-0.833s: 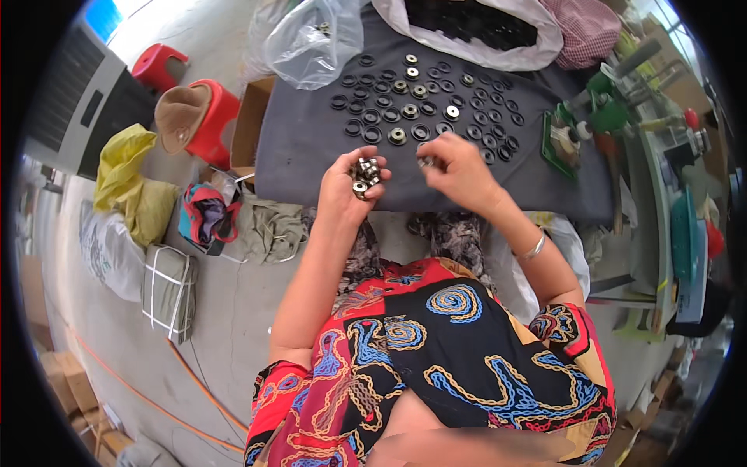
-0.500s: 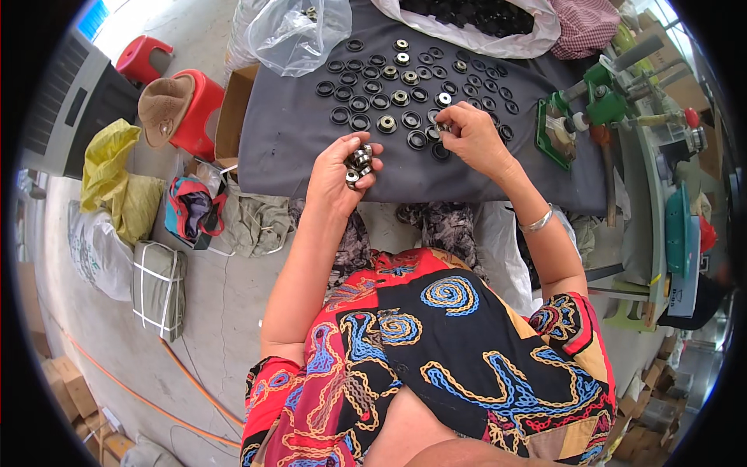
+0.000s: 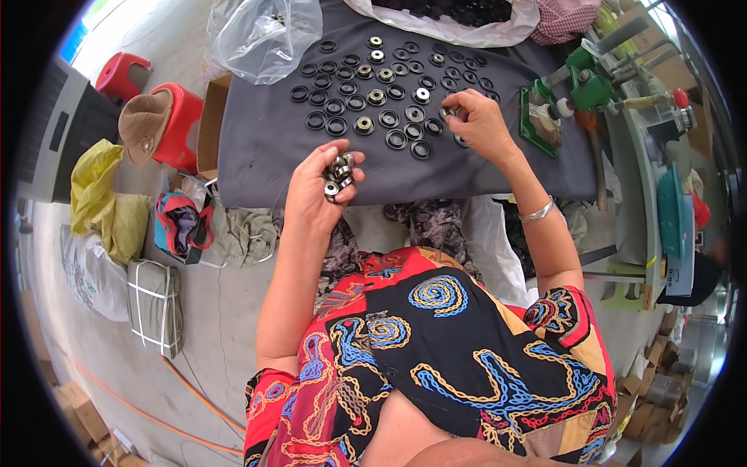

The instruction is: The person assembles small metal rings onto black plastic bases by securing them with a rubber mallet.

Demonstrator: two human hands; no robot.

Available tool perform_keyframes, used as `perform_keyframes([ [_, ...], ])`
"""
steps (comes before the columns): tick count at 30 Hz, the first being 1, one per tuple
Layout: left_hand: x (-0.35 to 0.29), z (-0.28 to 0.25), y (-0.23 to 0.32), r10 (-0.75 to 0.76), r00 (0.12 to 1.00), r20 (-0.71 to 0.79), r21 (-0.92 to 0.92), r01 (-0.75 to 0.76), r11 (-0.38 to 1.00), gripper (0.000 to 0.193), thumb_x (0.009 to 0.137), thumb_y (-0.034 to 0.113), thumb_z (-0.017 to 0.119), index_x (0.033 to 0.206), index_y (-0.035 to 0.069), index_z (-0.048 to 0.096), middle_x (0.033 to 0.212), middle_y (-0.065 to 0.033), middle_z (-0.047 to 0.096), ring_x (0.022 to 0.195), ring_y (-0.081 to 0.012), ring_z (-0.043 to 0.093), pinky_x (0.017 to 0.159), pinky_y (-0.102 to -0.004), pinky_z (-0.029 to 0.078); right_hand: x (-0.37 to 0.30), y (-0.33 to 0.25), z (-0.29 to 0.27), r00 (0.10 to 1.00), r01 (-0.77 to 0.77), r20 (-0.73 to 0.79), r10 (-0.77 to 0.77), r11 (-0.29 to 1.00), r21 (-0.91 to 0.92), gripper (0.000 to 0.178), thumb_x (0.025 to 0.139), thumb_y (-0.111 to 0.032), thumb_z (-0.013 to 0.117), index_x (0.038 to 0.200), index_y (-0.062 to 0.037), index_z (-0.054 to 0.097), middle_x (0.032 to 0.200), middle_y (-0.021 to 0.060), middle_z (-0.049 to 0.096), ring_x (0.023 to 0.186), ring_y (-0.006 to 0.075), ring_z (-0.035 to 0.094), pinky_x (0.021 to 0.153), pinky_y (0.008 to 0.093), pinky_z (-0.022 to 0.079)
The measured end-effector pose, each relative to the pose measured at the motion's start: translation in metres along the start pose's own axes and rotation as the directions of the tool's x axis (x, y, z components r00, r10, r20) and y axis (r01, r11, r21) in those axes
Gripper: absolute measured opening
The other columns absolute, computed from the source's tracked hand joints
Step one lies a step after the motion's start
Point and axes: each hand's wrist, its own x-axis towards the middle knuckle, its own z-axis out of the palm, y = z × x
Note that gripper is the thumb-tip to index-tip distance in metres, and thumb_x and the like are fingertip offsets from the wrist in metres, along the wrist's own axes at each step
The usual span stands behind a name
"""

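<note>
My left hand [image 3: 317,184] is held palm up at the near edge of the cloth-covered table. Its fingers curl round several small shiny metal bushings [image 3: 332,188]. Farther right, my right hand [image 3: 484,126] pinches one metal bushing [image 3: 447,113] between thumb and fingertips, just over the black rings. Many black rings [image 3: 336,126] lie spread across the dark grey cloth [image 3: 264,140]. Several of them have a metal piece [image 3: 363,124] sitting in the middle, one of these brighter [image 3: 421,95]. My right fingers and palm hide some rings at the right.
A clear plastic bag [image 3: 268,39] stands at the table's far left, and a white sack [image 3: 459,31] of black parts at the far edge. To the right is a green hand press [image 3: 545,117]. Red stools [image 3: 175,132], bags and a tied bundle [image 3: 154,303] occupy the floor at left.
My right hand has moved rightward over the rings, still pinching a bushing. My left hand stays curled round its bushings. The whole view has shifted slightly.
</note>
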Motion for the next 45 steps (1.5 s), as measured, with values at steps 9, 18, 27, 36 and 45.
perform_keyframes([
  [9, 0.028, 0.003, -0.007, -0.091, 0.994, 0.057, -0.004, 0.091, 0.996, 0.024, 0.096, 0.019, 0.045, 0.105, -0.002, 0.053, 0.086, -0.019, 0.061, 0.063, -0.025, 0.061, 0.037, -0.0251, 0.035, 0.019, 0.002, 0.034, 0.987, 0.104, 0.126, -0.096, 0.993, -0.059, 0.02, 0.075, -0.003, 0.064, 0.095, 0.0011, 0.065, 0.083, 0.0102, 0.059, 0.072, 0.02, 0.061, 0.067, 0.0301, 0.05],
  [18, 0.031, 0.004, -0.007, -0.107, 0.988, 0.111, 0.022, 0.105, 0.994, 0.024, 0.093, 0.015, 0.047, 0.107, -0.003, 0.055, 0.089, -0.0197, 0.061, 0.066, -0.0261, 0.06, 0.037, -0.0253, 0.036, 0.027, 0.008, 0.031, 0.975, 0.185, 0.163, -0.149, 0.955, -0.233, 0.022, 0.073, -0.009, 0.065, 0.094, -0.004, 0.067, 0.088, 0.0148, 0.062, 0.079, 0.031, 0.063, 0.073, 0.0374, 0.051],
  [27, 0.033, -0.009, -0.006, -0.127, 0.975, 0.18, -0.021, 0.133, 0.991, 0.03, 0.099, 0.025, 0.044, 0.112, 0.001, 0.053, 0.091, -0.0173, 0.061, 0.063, -0.0246, 0.059, 0.034, -0.0253, 0.04, 0.036, 0.004, 0.05, 0.97, 0.191, 0.211, -0.12, 0.914, -0.359, 0.015, 0.069, -0.008, 0.059, 0.076, -0.0015, 0.07, 0.085, 0.02, 0.065, 0.083, 0.0352, 0.066, 0.073, 0.0414, 0.053],
  [36, 0.029, 0.006, -0.002, -0.184, 0.962, 0.199, 0.059, 0.176, 0.983, 0.03, 0.1, 0.028, 0.041, 0.105, 0.003, 0.056, 0.083, -0.0106, 0.061, 0.059, -0.0205, 0.057, 0.032, -0.0243, 0.035, 0.013, -0.06, 0.046, 0.937, 0.345, 0.038, -0.347, 0.904, -0.253, 0.016, 0.075, -0.017, 0.059, 0.077, -0.0019, 0.064, 0.08, 0.0142, 0.059, 0.079, 0.0317, 0.063, 0.072, 0.0397, 0.052],
  [45, 0.041, -0.014, 0.0, -0.203, 0.972, 0.122, 0.038, 0.199, 0.979, 0.024, 0.097, 0.026, 0.044, 0.096, 0.006, 0.056, 0.079, -0.0085, 0.064, 0.057, -0.0211, 0.059, 0.031, -0.026, 0.032, 0.017, -0.073, 0.097, 0.954, 0.212, 0.146, -0.263, 0.931, 0.297, 0.02, 0.072, -0.01, 0.055, 0.082, -0.0005, 0.07, 0.072, 0.0177, 0.066, 0.074, 0.0332, 0.066, 0.067, 0.0405, 0.052],
])
